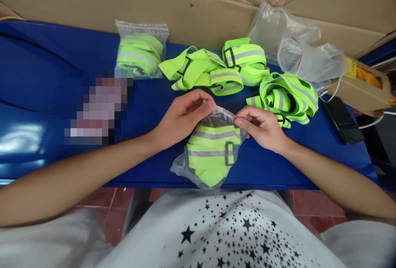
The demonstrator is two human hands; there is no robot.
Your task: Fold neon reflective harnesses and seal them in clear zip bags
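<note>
A clear zip bag (179, 165) hangs between my hands near the table's front edge. Inside it sits a folded neon-yellow reflective strap (210, 141) with grey stripes and a black buckle. The thumb and fingers of my left hand (187, 113) pinch the left end of the bag's zip edge. At the right end of that edge, my right hand (258, 127) pinches in the same way. Just beyond my hands lie loose reflective straps: a loosely bundled one (201, 70), a rolled one (247, 59) and a coiled one (291, 95) to the right.
On the blue table (148, 115), a filled zip bag (140, 51) stands at the back left. A blurred-out item (100, 109) lies left. Clear plastic bags (300, 41), a black phone (342, 120) and a cardboard box (361, 86) are at the right. Cardboard (139, 0) walls the back.
</note>
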